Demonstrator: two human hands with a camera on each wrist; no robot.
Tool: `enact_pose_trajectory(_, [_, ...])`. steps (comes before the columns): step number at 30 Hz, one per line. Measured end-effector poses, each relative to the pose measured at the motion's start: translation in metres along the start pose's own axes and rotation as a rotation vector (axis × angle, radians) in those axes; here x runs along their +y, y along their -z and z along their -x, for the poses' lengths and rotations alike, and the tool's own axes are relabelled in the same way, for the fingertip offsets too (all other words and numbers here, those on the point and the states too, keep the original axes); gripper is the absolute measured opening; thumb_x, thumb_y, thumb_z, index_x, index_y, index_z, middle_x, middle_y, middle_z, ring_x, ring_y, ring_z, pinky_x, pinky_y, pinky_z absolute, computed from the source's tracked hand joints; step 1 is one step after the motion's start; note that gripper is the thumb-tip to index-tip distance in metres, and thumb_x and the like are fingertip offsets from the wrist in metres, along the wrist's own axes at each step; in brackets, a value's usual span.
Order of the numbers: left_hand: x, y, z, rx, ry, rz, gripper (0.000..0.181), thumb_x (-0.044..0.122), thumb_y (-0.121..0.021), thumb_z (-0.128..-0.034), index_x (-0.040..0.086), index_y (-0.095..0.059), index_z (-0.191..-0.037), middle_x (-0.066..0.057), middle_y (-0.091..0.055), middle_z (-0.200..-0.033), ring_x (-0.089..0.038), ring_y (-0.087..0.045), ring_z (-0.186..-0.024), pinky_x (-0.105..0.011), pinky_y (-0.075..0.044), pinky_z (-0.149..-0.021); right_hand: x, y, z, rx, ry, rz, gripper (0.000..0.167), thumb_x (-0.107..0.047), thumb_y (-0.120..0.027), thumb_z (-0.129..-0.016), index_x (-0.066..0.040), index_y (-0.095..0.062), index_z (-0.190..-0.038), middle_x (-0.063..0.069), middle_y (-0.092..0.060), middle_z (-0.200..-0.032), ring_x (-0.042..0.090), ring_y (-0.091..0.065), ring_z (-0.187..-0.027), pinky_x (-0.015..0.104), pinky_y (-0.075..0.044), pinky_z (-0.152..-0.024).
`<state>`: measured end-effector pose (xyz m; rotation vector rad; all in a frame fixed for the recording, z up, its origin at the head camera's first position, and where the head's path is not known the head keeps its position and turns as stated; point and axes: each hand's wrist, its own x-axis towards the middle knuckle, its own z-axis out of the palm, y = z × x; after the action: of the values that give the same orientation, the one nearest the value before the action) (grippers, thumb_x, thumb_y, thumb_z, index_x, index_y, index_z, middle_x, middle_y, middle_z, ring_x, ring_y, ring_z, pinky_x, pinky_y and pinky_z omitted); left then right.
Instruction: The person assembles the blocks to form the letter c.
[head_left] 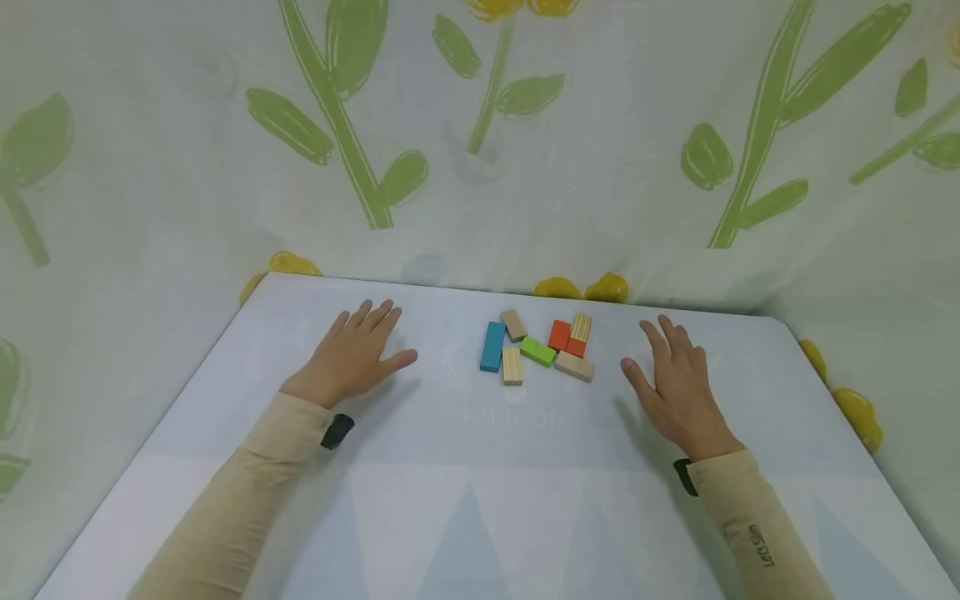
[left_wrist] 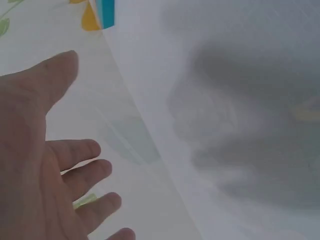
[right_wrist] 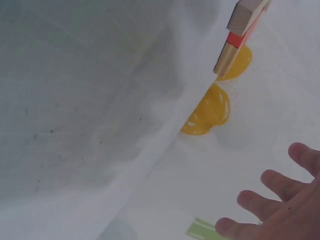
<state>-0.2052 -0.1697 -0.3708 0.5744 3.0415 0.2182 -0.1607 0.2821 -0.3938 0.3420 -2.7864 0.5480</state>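
A loose cluster of small wooden blocks lies on the white table between my two hands. In it are a blue block (head_left: 492, 347), a green block (head_left: 537, 351), a red block (head_left: 559, 335) and a striped block with a red end (head_left: 581, 328). Plain wood blocks lie around them: one at the back (head_left: 513, 326), a striped one in front (head_left: 512, 367), another at the front right (head_left: 574, 366). My left hand (head_left: 356, 352) is spread to the left of the blocks, holding nothing. On their right, my right hand (head_left: 677, 390) has its fingers extended, apart from the blocks.
The white table (head_left: 465, 442) has pale blue triangles printed near its front. Behind it hangs a light cloth (head_left: 600, 167) with green leaves and yellow flowers, which also surrounds the sides. The table's back edge runs just beyond the blocks.
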Motion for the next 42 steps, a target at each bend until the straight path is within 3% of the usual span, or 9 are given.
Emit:
enact_pose_trajectory(5, [-0.002, -0.001, -0.011, 0.045, -0.087, -0.01, 0.075, 0.049, -0.059, -0.1002, -0.001, -0.04, -0.153, -0.021, -0.038, -0.158, -0.045, -0.027, -0.148, -0.061, -0.021, -0.119, 0.003, 0.003, -0.002, 0.026, 0.035, -0.037, 0.071, -0.04, -0.053, -0.105, 0.001, -0.027, -0.156, 0.031, -0.02, -0.161, 0.054, -0.016, -0.147, 0.071, -0.011, -0.115])
enact_pose_trajectory(8, [0.001, -0.001, -0.024, 0.037, -0.152, 0.012, 0.073, 0.048, -0.061, -0.0993, 0.0, -0.043, -0.152, -0.019, -0.04, -0.157, -0.043, -0.029, -0.147, -0.059, -0.023, -0.12, 0.003, 0.005, -0.003, 0.025, 0.039, -0.061, 0.074, -0.039, -0.058, -0.103, 0.0, -0.026, -0.157, 0.028, -0.018, -0.163, 0.051, -0.015, -0.148, 0.068, -0.012, -0.118])
enact_pose_trajectory(16, [0.026, -0.002, -0.061, -0.08, -0.269, 0.066, 0.072, 0.047, -0.068, -0.0952, 0.008, -0.047, -0.152, -0.01, -0.044, -0.157, -0.034, -0.034, -0.148, -0.051, -0.026, -0.121, 0.001, 0.001, -0.007, -0.025, 0.045, -0.046, 0.077, -0.033, -0.066, -0.099, -0.001, -0.027, -0.157, 0.022, -0.019, -0.165, 0.049, -0.017, -0.148, 0.068, -0.02, -0.116])
enact_pose_trajectory(21, [0.039, -0.011, -0.079, -0.17, -0.286, 0.089, 0.08, 0.053, -0.072, -0.0899, 0.013, -0.045, -0.154, -0.007, -0.042, -0.159, -0.031, -0.031, -0.149, -0.05, -0.025, -0.122, -0.008, -0.002, -0.013, -0.065, 0.068, -0.055, 0.079, -0.035, -0.066, -0.099, -0.004, -0.025, -0.159, 0.021, -0.021, -0.165, 0.045, -0.019, -0.149, 0.066, -0.022, -0.116])
enact_pose_trajectory(32, [0.048, -0.031, -0.102, -0.254, -0.277, 0.114, 0.089, 0.059, -0.074, -0.0857, 0.019, -0.04, -0.157, 0.0, -0.035, -0.163, -0.026, -0.027, -0.151, -0.048, -0.022, -0.123, -0.034, -0.021, -0.036, -0.219, 0.212, -0.027, 0.076, -0.039, -0.067, -0.098, -0.009, -0.032, -0.159, 0.012, -0.026, -0.165, 0.036, -0.028, -0.148, 0.058, -0.029, -0.117])
enact_pose_trajectory(42, [0.056, -0.034, -0.112, -0.26, -0.317, 0.126, 0.095, 0.063, -0.075, -0.0822, 0.019, -0.038, -0.158, 0.0, -0.035, -0.163, -0.025, -0.029, -0.15, -0.047, -0.024, -0.122, -0.058, -0.041, -0.063, -0.33, 0.299, -0.011, 0.067, -0.042, -0.068, -0.096, -0.01, -0.047, -0.152, 0.006, -0.045, -0.156, 0.032, -0.038, -0.144, 0.052, -0.031, -0.118])
